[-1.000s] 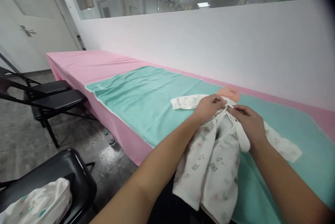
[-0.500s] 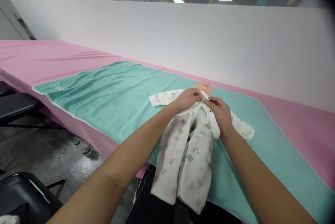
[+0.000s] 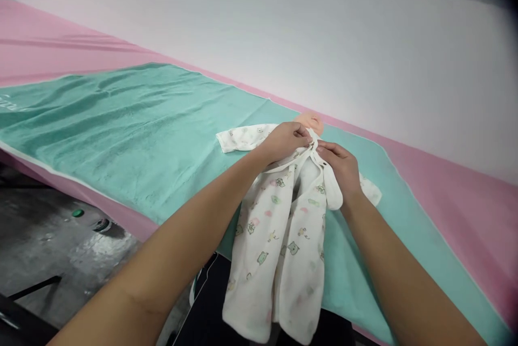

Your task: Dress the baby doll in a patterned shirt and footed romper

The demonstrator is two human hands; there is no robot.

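A white baby romper (image 3: pixel 263 227) with small printed animals is on a baby doll (image 3: pixel 311 121), whose head shows above the collar. The doll lies on a green towel, and the romper's legs hang over the near table edge. My left hand (image 3: pixel 287 140) pinches the collar edge at the neck from the left. From the right, my right hand (image 3: pixel 340 165) grips the other side of the neckline with closed fingers. Below the collar the front gapes apart, with a dark snap showing near the right fingers. The sleeves spread out to both sides.
The green towel (image 3: pixel 133 114) covers much of a table with a pink cloth (image 3: pixel 453 184). Behind it rises a white wall (image 3: pixel 243 27). At lower left are a dark chair (image 3: pixel 20 324) and a bottle (image 3: pixel 101 224) on the floor.
The head view has tipped downward and come slightly closer. Both hands stay at the romper's neckline, with only small finger shifts.
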